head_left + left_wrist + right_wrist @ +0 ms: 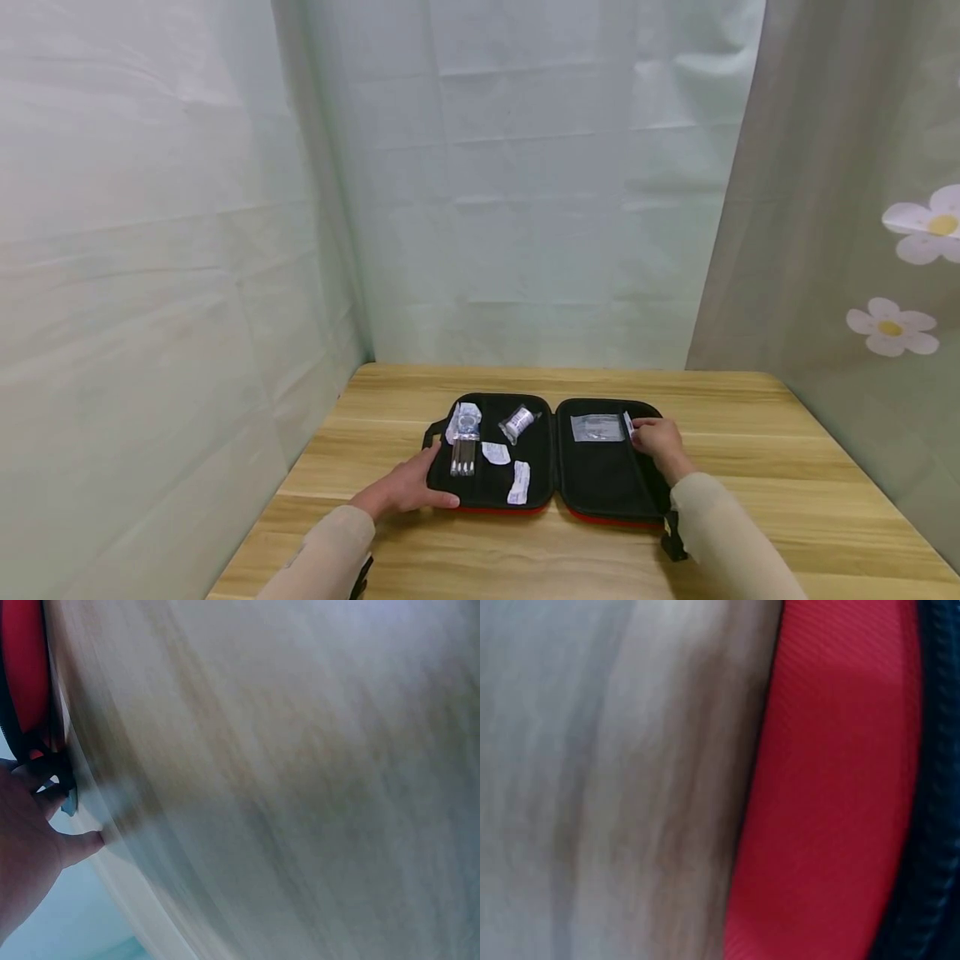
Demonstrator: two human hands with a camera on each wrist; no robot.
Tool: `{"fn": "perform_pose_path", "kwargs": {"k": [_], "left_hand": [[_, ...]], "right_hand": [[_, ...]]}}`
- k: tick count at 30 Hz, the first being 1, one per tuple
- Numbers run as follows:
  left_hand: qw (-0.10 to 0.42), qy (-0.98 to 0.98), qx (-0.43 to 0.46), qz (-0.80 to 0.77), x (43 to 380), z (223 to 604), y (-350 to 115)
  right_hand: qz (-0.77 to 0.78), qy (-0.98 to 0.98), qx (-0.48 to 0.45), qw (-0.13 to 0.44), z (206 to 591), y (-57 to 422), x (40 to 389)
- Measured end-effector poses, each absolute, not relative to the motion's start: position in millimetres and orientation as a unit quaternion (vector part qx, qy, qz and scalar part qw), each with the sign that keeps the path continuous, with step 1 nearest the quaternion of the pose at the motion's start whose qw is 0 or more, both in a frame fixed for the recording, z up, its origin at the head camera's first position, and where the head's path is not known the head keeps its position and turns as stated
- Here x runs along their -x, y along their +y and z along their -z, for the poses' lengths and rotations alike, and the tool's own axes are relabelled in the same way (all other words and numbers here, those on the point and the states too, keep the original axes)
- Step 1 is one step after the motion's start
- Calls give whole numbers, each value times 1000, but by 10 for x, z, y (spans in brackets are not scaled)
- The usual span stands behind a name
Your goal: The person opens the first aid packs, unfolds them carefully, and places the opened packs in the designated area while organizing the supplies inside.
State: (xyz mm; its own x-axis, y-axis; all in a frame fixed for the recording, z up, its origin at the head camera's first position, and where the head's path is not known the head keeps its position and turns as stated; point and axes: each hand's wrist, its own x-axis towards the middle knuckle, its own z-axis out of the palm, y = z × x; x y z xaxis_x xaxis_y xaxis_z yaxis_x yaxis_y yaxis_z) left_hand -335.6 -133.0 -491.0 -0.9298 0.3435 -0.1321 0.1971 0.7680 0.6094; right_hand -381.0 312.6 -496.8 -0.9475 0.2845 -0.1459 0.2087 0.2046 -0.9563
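An unzipped black first-aid case (603, 487) with red outer sides lies spread flat on the wooden table. My left hand (408, 486) rests against its left half, fingers by the black carry handle (52, 766) and thumb stretched along the front edge. Over the right half, my right hand (660, 442) pinches a thin white packet (628, 425) at the edge of the inner pocket. A clear packet (597, 427) shows in that pocket. In the right wrist view only the case's red side (825, 780) and black zip appear; the hand is out of sight.
The left half carries cotton swabs (462, 457) in a sleeve, a wrapped bandage roll (518, 423) and small white packets (519, 482). A black strap (672, 537) hangs at the case's right front corner. Pale curtains (525, 183) stand behind the table (480, 567).
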Motion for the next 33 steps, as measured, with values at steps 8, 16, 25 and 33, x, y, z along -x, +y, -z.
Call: {"fn": "perform_pose_path", "kwargs": {"k": [8,16,25,33], "left_hand": [[121,932,-142,-309,3346,4902,-1335],[124,932,-140,-311,3337,4896,-1333],[115,935,-154,-298,3330,4891,-1318],[116,935,-146,-301,3323,4886,-1326]], "right_hand": [[-555,-818,149,36,4970,3117,3803],[-534,-830,153,48,4961,3083,3801],[-535,-833,143,-6,4881,3059,3807],[-482,-869,108,-25,4808,3107,3795]]}}
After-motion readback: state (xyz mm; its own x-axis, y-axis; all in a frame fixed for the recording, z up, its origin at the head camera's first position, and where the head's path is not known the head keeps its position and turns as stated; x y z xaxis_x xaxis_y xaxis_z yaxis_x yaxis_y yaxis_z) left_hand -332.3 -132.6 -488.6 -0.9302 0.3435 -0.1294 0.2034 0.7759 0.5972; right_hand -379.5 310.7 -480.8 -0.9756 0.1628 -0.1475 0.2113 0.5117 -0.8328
